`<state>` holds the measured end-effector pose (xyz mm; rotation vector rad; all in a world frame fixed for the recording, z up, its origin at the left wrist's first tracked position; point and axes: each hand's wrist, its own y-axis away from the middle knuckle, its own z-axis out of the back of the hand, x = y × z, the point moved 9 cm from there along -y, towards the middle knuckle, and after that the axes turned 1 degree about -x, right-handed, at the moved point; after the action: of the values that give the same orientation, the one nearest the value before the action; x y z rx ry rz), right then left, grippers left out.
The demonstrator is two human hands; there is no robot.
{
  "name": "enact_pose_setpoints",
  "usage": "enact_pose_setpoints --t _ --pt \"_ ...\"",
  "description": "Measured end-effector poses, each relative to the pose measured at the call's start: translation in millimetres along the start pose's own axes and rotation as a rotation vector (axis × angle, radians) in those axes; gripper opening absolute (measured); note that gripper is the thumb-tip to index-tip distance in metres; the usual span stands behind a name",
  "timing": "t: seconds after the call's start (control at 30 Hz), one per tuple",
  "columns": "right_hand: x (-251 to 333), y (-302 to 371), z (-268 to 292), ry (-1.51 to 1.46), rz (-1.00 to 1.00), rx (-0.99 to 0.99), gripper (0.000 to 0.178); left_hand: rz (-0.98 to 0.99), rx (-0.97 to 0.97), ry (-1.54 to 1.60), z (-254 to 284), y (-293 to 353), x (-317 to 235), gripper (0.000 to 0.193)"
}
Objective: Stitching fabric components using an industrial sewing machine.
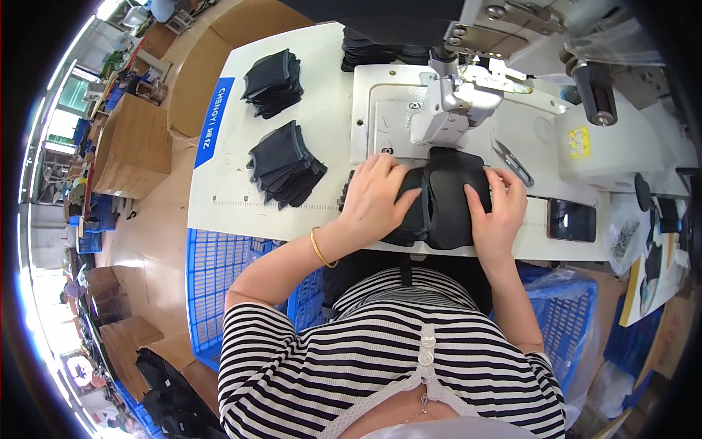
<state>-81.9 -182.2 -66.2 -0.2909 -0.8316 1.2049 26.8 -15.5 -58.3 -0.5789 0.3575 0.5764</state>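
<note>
Two piles of black fabric pieces lie side by side at the table's near edge, below the sewing machine head (447, 117). My left hand (376, 194) is curled over the left pile (411, 223), its thumb pressed on top. On the right, the black fabric piece (452, 201) has my right hand (501, 212) closed on its right edge, thumb on top and fingers along the side. The undersides of the piles are hidden. Thread snips (514, 162) rest just beyond my right hand.
Two stacks of dark fabric pieces (274, 82) (287, 164) stand on the left of the white table (219, 194). More dark pieces (365, 51) lie at the back. A phone (572, 219) is at right. Blue baskets (208, 282) (563, 314) flank my lap; cartons (133, 146) stand left.
</note>
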Motion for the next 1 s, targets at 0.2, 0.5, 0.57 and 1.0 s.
enact_pose_setpoints --t 0.2,0.5,0.57,1.0 --pt "2 -1 5 -0.046 0.046 -0.097 0.019 -0.013 -0.149 0.124 -1 5 8 0.026" --pt "-28 -10 13 -0.367 -0.17 -0.017 0.009 0.04 -0.005 0.436 17 -10 11 0.015" --pt "-30 -16 22 -0.405 -0.179 -0.017 0.009 -0.048 0.029 0.421 27 -16 0 0.01" --pt "-16 -29 23 -0.449 -0.106 0.022 0.013 -0.085 0.375 0.339 3 -17 -5 0.017"
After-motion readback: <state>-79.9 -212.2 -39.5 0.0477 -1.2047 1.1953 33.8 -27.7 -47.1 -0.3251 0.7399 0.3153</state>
